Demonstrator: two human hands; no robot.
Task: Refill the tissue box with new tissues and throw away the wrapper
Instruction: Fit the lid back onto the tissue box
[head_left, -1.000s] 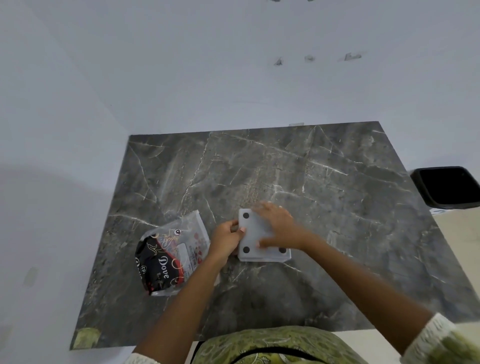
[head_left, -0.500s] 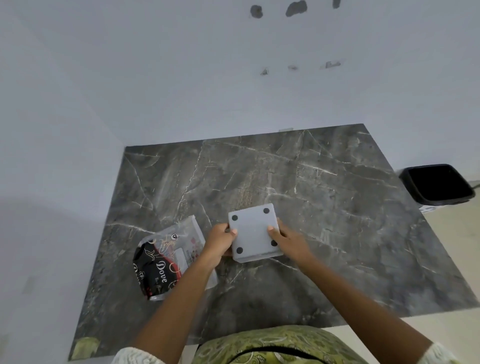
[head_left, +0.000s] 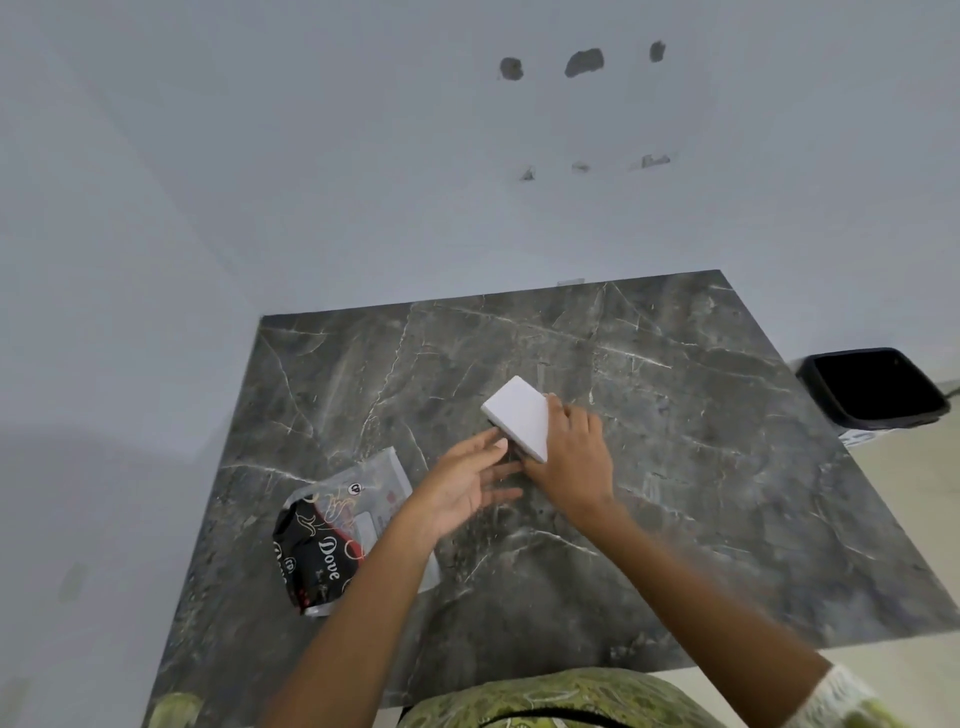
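Note:
A white square tissue box (head_left: 519, 420) is tipped on its edge above the dark marble table (head_left: 675, 467), near the table's middle. My right hand (head_left: 574, 457) grips the box from its right side. My left hand (head_left: 470, 480) is at the box's lower left with fingers spread and palm up, its fingertips near the box's bottom edge. The tissue wrapper (head_left: 332, 535), clear plastic with a black and red printed end, lies flat on the table to the left, partly under my left forearm.
A black waste bin (head_left: 875, 387) stands on the floor past the table's right edge. White walls close in behind and to the left of the table. My green patterned clothing (head_left: 550, 701) shows at the bottom.
The box was lying with its footed base up between both hands; now it is turned onto its edge in my right hand, and my left hand has let go and opened.

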